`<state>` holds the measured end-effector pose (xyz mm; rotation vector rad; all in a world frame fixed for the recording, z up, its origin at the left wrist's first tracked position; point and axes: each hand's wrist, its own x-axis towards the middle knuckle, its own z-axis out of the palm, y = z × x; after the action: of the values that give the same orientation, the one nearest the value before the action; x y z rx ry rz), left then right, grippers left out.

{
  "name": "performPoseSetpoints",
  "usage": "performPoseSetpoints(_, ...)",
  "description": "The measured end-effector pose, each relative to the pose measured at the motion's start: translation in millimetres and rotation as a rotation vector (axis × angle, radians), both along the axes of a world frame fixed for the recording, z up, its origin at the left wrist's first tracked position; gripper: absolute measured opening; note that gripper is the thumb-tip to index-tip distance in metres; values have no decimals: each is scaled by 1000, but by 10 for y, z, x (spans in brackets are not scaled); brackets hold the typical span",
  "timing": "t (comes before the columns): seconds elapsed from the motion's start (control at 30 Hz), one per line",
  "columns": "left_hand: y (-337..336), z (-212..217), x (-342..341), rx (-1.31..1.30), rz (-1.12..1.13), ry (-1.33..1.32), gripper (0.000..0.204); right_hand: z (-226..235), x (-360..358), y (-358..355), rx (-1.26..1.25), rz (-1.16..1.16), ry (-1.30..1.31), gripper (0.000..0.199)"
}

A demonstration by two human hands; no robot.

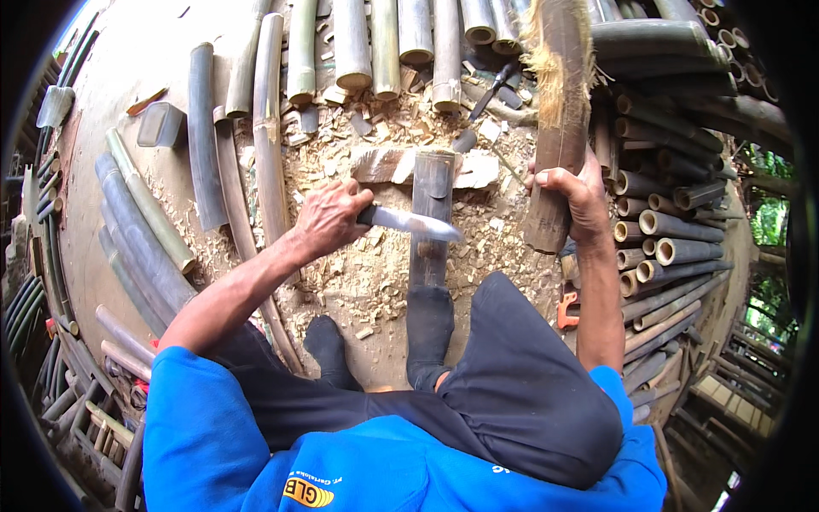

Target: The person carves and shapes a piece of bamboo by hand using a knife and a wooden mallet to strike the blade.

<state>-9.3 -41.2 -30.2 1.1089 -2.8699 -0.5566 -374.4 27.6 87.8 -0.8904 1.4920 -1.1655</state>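
Note:
My left hand is closed round the dark handle of a knife. Its blade points right, across a dark bamboo tube with a notch in its upper side. The tube's far end rests on a pale wooden block, and my foot in a dark sock is at its near end. In my right hand, raised on the right, is a thick brown wooden club, held upright by its lower end. Its upper part is frayed into pale fibres.
Wood chips cover the ground around my feet. Long bamboo poles lie ahead and to the left; stacked bamboo tubes fill the right side. An orange-handled saw lies by my right knee. A clear plastic container stands far left.

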Motion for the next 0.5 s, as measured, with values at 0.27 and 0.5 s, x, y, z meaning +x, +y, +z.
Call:
performPoseSetpoints(0.27,-182,-143,16,158,265,82,29,-238,54,211,92,72,25,75)
performPoseSetpoints(0.5,-15,-393,58,463,689,505,21,-86,29,337,104,51,90,68)
